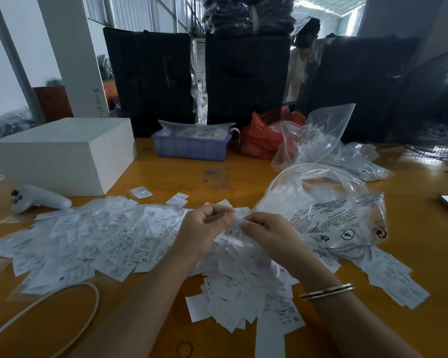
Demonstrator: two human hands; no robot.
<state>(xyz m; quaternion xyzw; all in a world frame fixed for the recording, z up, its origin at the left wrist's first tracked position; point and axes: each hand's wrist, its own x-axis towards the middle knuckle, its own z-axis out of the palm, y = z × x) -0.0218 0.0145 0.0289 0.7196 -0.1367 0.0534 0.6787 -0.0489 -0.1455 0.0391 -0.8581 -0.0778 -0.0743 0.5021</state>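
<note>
Pinching a small white printed paper label (234,227) between curled fingers (223,215), left hand (204,226) and right hand (268,235) hold it just above the white label heap (101,241) on the orange counter (192,177), likely to sort it.

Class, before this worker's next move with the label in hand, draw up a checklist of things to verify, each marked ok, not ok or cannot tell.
1. Both the left hand and the right hand pinch the label: ok.
2. Only one label pinched: cannot tell.
3. Size print on it readable: cannot tell.
4. Mouth of the clear bag open beside the right hand: ok.
5. The cable lies apart from both hands: ok.
</note>
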